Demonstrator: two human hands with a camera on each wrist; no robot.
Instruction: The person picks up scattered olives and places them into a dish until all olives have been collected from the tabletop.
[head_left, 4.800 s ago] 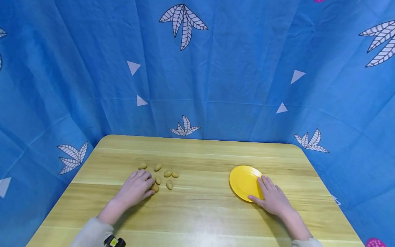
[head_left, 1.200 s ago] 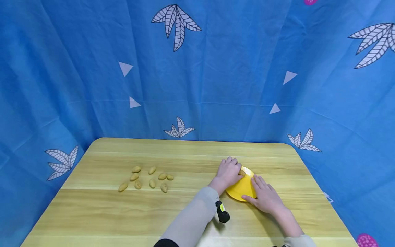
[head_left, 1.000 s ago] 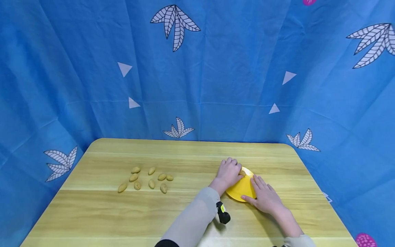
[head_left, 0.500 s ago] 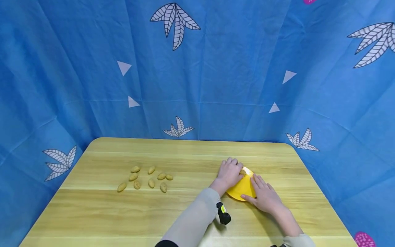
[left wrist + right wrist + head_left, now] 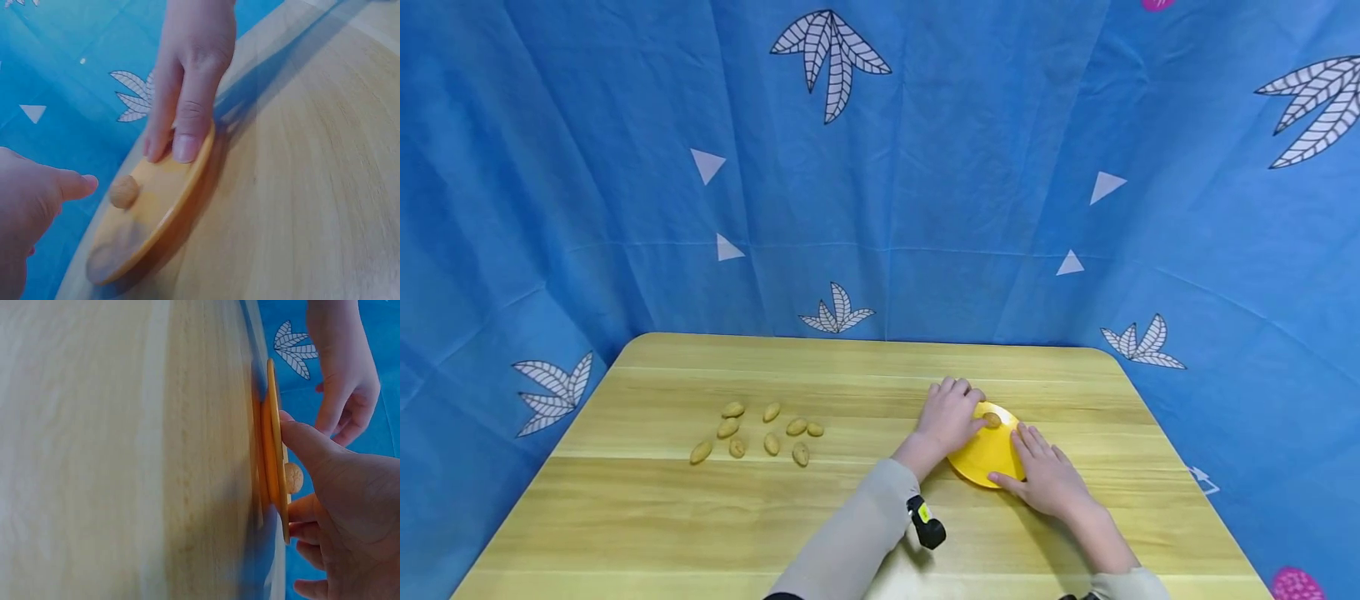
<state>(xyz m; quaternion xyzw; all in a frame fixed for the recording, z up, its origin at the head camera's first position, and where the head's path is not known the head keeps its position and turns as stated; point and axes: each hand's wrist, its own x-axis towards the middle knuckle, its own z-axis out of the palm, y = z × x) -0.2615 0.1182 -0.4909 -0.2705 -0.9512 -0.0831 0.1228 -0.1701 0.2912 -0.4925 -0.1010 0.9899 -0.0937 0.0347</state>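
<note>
A round, rough brown nut that looks like a walnut [image 5: 992, 420] rests on a yellow plate [image 5: 985, 458]. My left hand [image 5: 950, 415] is at the plate's left edge with loosely bent fingers. Its thumb points toward the walnut, and in the left wrist view a gap separates that thumb [image 5: 75, 185] from the walnut [image 5: 124, 191]. On the plate's right side lies my right hand [image 5: 1048, 477], fingers straight and thumb spread over the rim. In the right wrist view the right thumb [image 5: 306, 440] touches the plate's edge [image 5: 275, 444].
Several tan oval nuts [image 5: 771, 444] lie scattered on the left part of the wooden table [image 5: 647, 517]. A blue curtain with leaf prints [image 5: 880, 208] hangs behind and beside the table.
The left hand carried the walnut from the left group to the plate, then let go and drew back slightly left. The right hand has stayed on the plate.
</note>
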